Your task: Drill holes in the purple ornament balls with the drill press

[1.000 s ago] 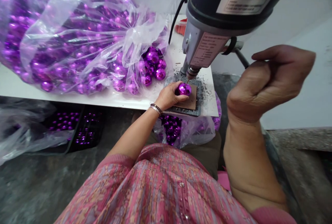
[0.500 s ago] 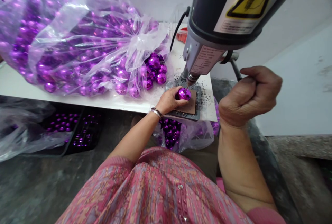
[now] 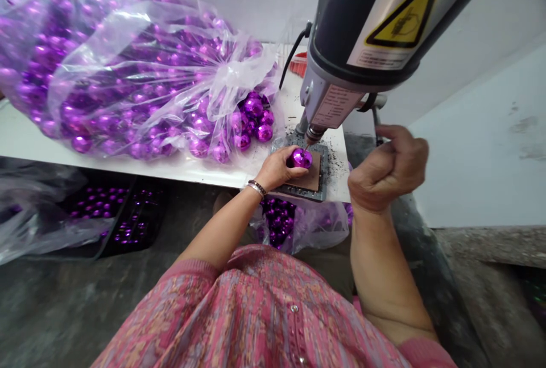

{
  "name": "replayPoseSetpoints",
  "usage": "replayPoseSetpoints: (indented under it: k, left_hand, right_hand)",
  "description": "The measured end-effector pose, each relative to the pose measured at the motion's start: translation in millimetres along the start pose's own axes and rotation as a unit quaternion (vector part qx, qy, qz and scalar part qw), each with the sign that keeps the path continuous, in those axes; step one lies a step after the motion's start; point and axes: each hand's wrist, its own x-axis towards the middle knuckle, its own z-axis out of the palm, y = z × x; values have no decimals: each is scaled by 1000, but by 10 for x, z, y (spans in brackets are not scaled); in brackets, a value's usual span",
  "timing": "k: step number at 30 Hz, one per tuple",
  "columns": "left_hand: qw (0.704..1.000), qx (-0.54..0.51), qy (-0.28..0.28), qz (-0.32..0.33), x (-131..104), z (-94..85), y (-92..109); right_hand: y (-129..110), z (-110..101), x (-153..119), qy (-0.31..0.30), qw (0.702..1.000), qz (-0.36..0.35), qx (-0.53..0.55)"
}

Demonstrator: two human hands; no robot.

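My left hand (image 3: 279, 169) grips a shiny purple faceted ball (image 3: 302, 157) between thumb and fingers. The ball sits over a brown board (image 3: 309, 176) on the grey base (image 3: 323, 177) of a drill press (image 3: 341, 72). Directly above, the thin drill bit (image 3: 306, 146) under the chuck (image 3: 314, 133) reaches the top of the ball; how deep it goes I cannot tell. Off to the right, my right hand (image 3: 389, 169) is closed around the press's feed lever (image 3: 377, 123), whose lower end the fingers hide.
A large clear plastic bag (image 3: 128, 72) of purple balls covers the table's left, with loose balls (image 3: 256, 118) at its mouth. Dark shavings surround the press base. A red brush (image 3: 298, 64) lies behind. Below are another bag (image 3: 322, 228) and a dark crate (image 3: 140, 214) of balls.
My right hand has swung the lever leftward and slightly down. The bit now meets the ball's top, while my left hand keeps the ball in nearly the same place.
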Motion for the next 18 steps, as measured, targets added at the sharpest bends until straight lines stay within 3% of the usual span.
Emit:
replayPoseSetpoints:
  k: [4,7,10,13,16,18]
  left_hand:
    - [1000,-6,-1,6,-1,-5,-3]
    - [1000,-6,-2,0,-4,-14,3]
    - [1000,-9,-4,-8,-11,-18,4]
    - [1000,-22,-4,2,-30,-20,-4]
    - [999,-39,-9,18,-72,-36,-9]
    - [999,-42,-10,32,-116,-55,-8]
  right_hand:
    - [31,3,-117,-1,1000,20,5]
    - [-2,-26,-13,13,999,48,21]
    - [-83,-50,377,14,992,97,77]
    - [-94,43,913,-67,983,155,65]
    - [45,261,1311,-125,957,259,24]
    - [197,400,1418,-170,947,271,-9]
